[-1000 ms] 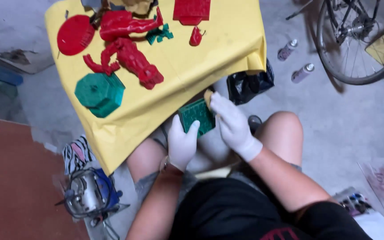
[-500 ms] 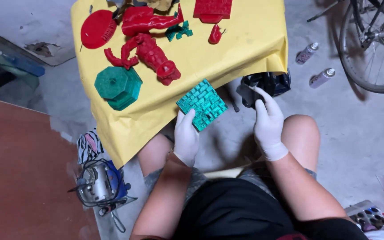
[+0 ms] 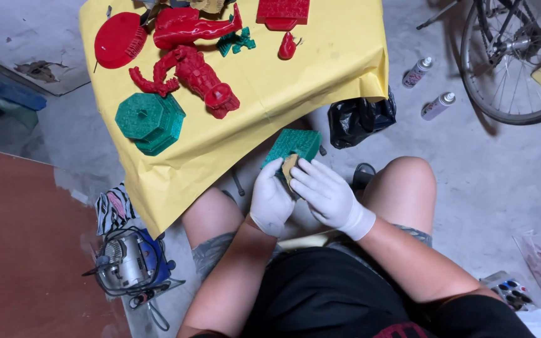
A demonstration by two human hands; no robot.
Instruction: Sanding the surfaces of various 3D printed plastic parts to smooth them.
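Even, fairly bright light falls on the yellow sheet [image 3: 320, 69], which shows no harsh glare; soft shadow pools just below its lower edge. The picture is sharp there, with mild bending of lines far from the sheet

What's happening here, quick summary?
A seated person in white gloves holds a green textured plastic panel over their knees. The left hand supports it from below; the right hand presses a small tan pad against its face. Ahead, a yellow paper sheet carries a red plastic figure, a red disc and a green octagonal piece.
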